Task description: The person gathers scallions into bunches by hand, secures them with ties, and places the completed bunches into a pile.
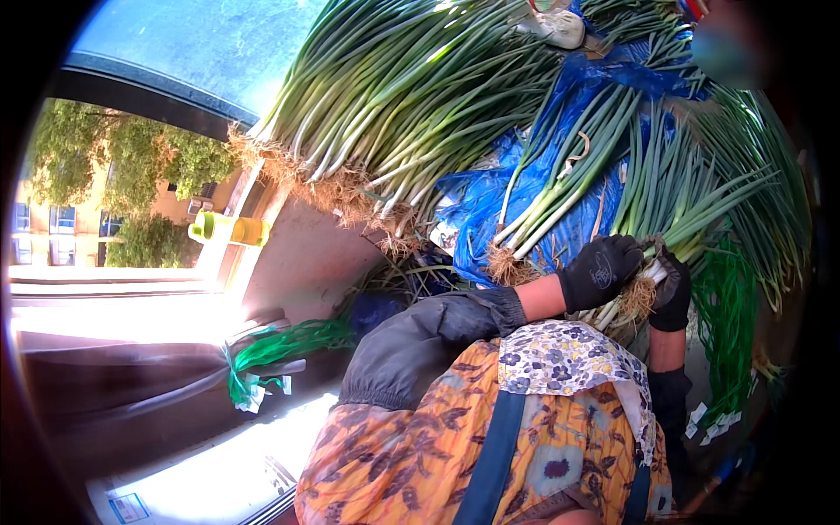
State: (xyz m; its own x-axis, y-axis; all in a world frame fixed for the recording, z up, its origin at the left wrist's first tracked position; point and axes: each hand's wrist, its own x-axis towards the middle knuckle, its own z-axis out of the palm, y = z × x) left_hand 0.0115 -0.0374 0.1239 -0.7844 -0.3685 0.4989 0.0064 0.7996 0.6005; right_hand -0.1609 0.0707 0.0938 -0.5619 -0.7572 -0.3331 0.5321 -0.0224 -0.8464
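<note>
Both my hands wear dark work gloves and meet at the white lower stems of some spring onions (656, 270). My left hand (602, 272) closes its fingers at the stems from the left, and a small brownish scrap shows between the fingertips. From the right, my right hand (672, 290) curls around the same stems, just beside a tuft of pale roots (636, 298). More green leaves (663, 174) fan upward beyond my hands. To the left, a smaller group of spring onions (558, 190) lies on blue plastic sheeting (512, 164), roots toward me.
A large heap of spring onions (394, 98) spreads across the top. Green plastic ties with white tags hang at right (725, 328), and another bundle of green ties (289, 344) hangs at left. A yellow bottle (230, 230) stands by the window.
</note>
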